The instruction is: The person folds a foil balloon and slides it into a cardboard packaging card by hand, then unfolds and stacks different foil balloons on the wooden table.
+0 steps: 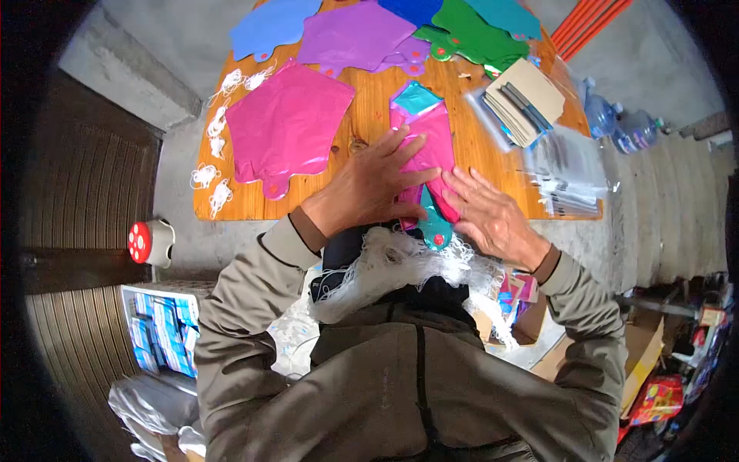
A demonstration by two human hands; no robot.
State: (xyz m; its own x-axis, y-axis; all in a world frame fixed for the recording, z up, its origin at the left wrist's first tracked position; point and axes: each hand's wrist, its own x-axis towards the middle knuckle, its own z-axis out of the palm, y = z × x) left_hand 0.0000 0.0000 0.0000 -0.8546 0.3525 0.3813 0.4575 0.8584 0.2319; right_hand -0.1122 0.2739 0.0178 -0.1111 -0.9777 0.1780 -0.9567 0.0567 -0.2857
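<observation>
In front of me on the wooden table, a deflated pink foil balloon (437,142) is folded into a narrow strip, with teal foil showing at its top. A teal rounded tab with a red dot (437,231) sticks out at the near end, over the table edge. My left hand (373,183) lies on the strip's left side, fingers spread. On its right side rests my right hand (493,217), fingers stretched out flat. Neither hand grips anything. To the left, a flat pink star-shaped foil balloon (289,127) lies spread out. A tangle of white string (385,266) covers my lap.
Purple (358,35), blue (273,27) and green foil balloons (481,38) lie along the far side. String bundles (218,196) line the table's left edge. Cardboard pieces (531,92) and clear plastic bags (566,169) are at right. A red-topped stool (140,242) stands left.
</observation>
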